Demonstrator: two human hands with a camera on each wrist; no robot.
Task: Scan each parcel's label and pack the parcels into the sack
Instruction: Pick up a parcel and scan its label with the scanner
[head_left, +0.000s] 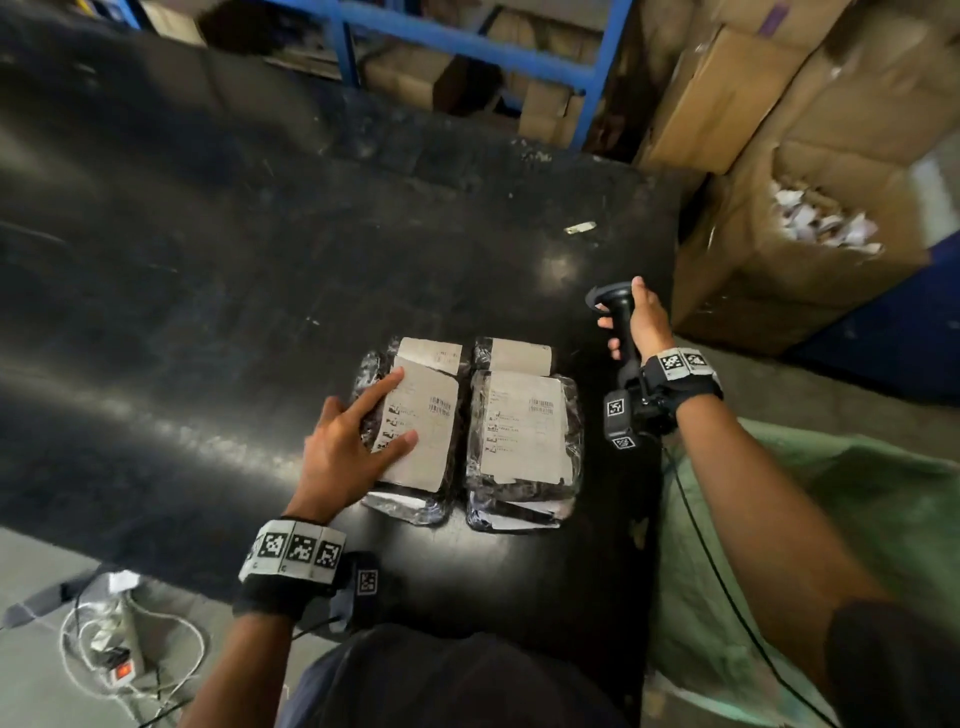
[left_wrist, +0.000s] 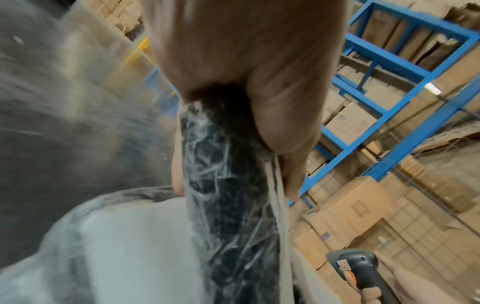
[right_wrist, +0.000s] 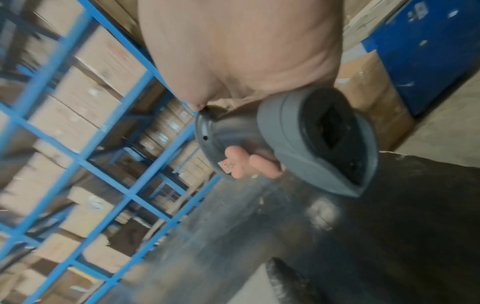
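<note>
Two stacks of black plastic-wrapped parcels with white labels lie side by side on the black table (head_left: 208, 312). My left hand (head_left: 363, 426) grips the left edge of the top parcel of the left stack (head_left: 431, 441), thumb and forefinger on its label. The left wrist view shows that parcel's wrapped edge (left_wrist: 228, 185) pinched between thumb and fingers. The right stack (head_left: 524, 426) lies untouched. My right hand (head_left: 644, 322) holds a black barcode scanner (head_left: 621, 317) by its handle, just beyond and right of the right stack, with its window (right_wrist: 332, 131) in the right wrist view. A green sack (head_left: 831, 519) lies at the table's right.
Cardboard boxes stand at the back right, one open box (head_left: 821, 223) filled with paper scraps. Blue shelving (head_left: 467, 47) with cartons runs behind the table. A small paper scrap (head_left: 579, 227) lies on the table. A power strip with cables (head_left: 119, 670) sits on the floor at the lower left.
</note>
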